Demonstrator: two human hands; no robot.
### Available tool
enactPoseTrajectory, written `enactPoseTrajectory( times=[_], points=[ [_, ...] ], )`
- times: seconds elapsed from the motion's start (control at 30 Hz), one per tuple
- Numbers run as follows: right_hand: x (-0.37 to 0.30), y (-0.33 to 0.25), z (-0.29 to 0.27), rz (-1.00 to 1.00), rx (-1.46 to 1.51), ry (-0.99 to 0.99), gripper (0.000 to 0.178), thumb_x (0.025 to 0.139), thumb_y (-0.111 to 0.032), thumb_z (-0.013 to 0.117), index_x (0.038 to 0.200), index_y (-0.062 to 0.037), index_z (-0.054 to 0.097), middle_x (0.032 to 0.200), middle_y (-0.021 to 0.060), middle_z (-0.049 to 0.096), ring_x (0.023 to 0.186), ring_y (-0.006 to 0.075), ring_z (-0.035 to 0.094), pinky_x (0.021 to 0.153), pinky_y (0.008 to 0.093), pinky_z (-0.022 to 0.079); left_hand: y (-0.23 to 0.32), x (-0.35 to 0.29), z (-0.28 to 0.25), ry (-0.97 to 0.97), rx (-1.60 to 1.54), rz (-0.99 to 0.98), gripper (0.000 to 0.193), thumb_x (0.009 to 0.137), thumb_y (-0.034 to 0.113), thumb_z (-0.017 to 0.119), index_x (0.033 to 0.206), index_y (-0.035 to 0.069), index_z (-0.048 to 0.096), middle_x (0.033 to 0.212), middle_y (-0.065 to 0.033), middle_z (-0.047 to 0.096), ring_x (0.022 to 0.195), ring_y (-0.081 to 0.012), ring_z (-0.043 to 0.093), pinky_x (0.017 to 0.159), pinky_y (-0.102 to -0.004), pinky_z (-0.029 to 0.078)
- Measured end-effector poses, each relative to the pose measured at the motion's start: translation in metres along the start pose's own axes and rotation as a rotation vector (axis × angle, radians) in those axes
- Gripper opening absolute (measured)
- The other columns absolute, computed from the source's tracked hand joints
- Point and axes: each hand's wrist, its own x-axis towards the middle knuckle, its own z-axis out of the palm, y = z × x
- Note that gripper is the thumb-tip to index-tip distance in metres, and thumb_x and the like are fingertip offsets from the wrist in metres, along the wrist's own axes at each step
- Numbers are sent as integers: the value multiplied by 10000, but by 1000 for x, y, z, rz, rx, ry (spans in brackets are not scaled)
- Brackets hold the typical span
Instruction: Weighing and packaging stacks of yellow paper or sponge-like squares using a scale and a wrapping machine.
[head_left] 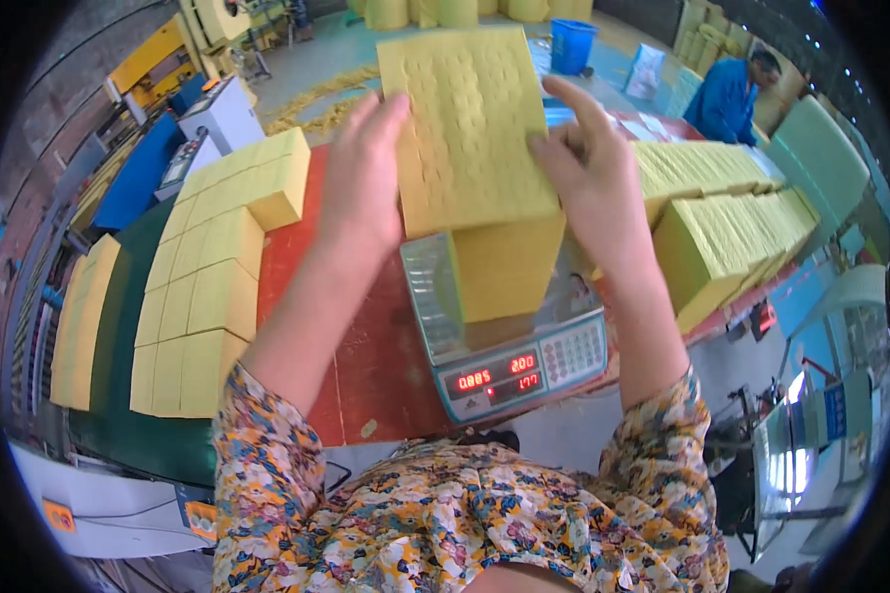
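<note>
Between my hands a stack of yellow paper point(470, 128) with a dimpled, embossed top is held up, tilted toward me. My left hand point(366, 163) grips its left edge, the thumb along the side. On the right edge my right hand point(598, 173) presses with the thumb, its index finger lifted; the other fingers are partly hidden. Below and behind the raised stack, a second yellow paper stack point(504, 272) stands on the metal plate of a digital scale point(524, 381). The scale's red display is lit. The raised stack hides the top of the one below.
Rows of yellow paper stacks point(203, 287) stand at left on a green conveyor belt point(119, 336) and red table point(351, 376). More leaning stacks point(727, 232) lie at right. A person in blue point(727, 99) works at the far right, near a blue bucket point(571, 47).
</note>
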Motion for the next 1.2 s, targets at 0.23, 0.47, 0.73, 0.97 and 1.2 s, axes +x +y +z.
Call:
enactPoseTrajectory(
  times=[0.23, 0.47, 0.73, 0.97, 1.2],
  points=[
    [51, 42, -11, 301, 276, -240, 316, 842, -85, 649, 1113, 78, 636, 717, 54, 617, 605, 99, 558, 494, 263, 436, -9, 65, -25, -218, 387, -221, 204, 901, 243, 662, 971, 52, 656, 841, -37, 681, 665, -123, 634, 607, -260, 512],
    [44, 68, -12, 328, 142, -279, 328, 830, -106, 643, 1100, 79, 657, 714, 68, 621, 535, 111, 545, 477, 267, 431, -35, 59, -32, -242, 301, -408, 168, 920, 232, 641, 959, 70, 652, 869, -48, 691, 714, -136, 650, 625, -280, 518],
    [41, 64, -13, 334, 1, -310, 360, 842, -157, 592, 1132, 42, 666, 693, 100, 636, 528, 158, 575, 519, 308, 494, -47, 62, -38, -211, 420, -395, 172, 908, 285, 652, 862, 120, 630, 732, -3, 640, 581, -103, 567, 507, -251, 411],
    [35, 66, -16, 332, -40, -306, 371, 829, -192, 600, 1139, -5, 680, 723, 127, 649, 525, 175, 581, 510, 334, 503, -45, 50, -30, -165, 495, -366, 213, 904, 296, 655, 773, 143, 586, 658, 16, 598, 493, -81, 501, 452, -235, 348],
    [29, 76, -13, 211, -96, -263, 410, 841, -174, 598, 1192, 34, 636, 741, 139, 618, 645, 211, 588, 603, 328, 479, -53, 48, -35, -154, 511, -284, 230, 894, 280, 678, 750, 142, 563, 624, 14, 590, 418, -80, 477, 385, -226, 308]
  ],
)
